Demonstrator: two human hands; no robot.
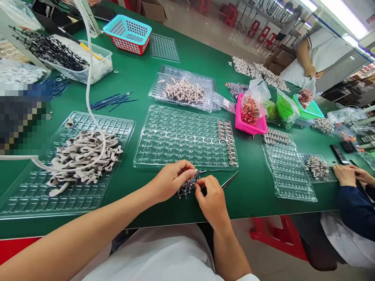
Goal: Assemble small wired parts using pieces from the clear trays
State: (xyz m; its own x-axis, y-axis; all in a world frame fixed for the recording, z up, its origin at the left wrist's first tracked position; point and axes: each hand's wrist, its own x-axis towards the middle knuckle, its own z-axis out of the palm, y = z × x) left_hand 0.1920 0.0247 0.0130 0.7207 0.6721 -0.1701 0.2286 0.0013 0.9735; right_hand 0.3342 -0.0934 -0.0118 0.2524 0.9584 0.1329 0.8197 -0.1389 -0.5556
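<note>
A small loose heap of thin dark parts (185,189), with silvery glints among them, lies tangled, stray ends poking out toward two o'clock and six o'clock; the fingers above it partly hide it. At twelve o'clock from the heap, just beside it, a clear moulded tray (175,142) lies flat. Small pinkish-beige pieces (229,145) sit in its pockets along the three o'clock end, in a stepped block.
</note>
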